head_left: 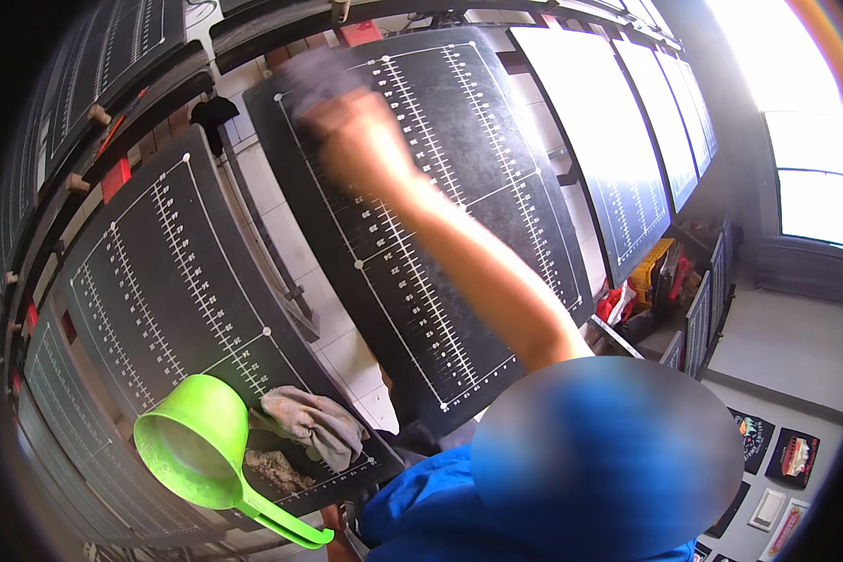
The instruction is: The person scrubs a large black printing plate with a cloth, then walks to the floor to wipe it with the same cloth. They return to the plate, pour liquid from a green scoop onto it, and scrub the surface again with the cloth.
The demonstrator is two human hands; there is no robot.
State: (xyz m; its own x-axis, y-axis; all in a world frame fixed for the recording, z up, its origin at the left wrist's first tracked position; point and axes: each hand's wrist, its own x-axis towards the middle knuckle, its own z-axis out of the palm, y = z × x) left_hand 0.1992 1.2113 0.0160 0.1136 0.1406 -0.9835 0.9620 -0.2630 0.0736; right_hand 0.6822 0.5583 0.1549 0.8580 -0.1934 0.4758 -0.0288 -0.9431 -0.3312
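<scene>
My right hand [356,140] reaches over a black board [412,309] marked with white lines and scales. The hand is smeared by motion, but its fingers look closed on a grey cloth [320,77] at the board's far left corner. Only a sliver of skin, perhaps my left arm, shows beside the blue shirt; my left hand cannot be made out. On the neighbouring board [150,272] to the left stands a bright green plastic dipper [217,412], its handle pointing toward me. A crumpled grey rag [318,426] lies beside it, with a brownish wad [276,468] next to the rag.
More marked boards stand in a row on both sides, and those to the right [599,140] glare with window light. Dark rails [272,33] with wooden knobs run behind. A yellow crate [653,267] with red things sits at the right, under a bright window [810,178].
</scene>
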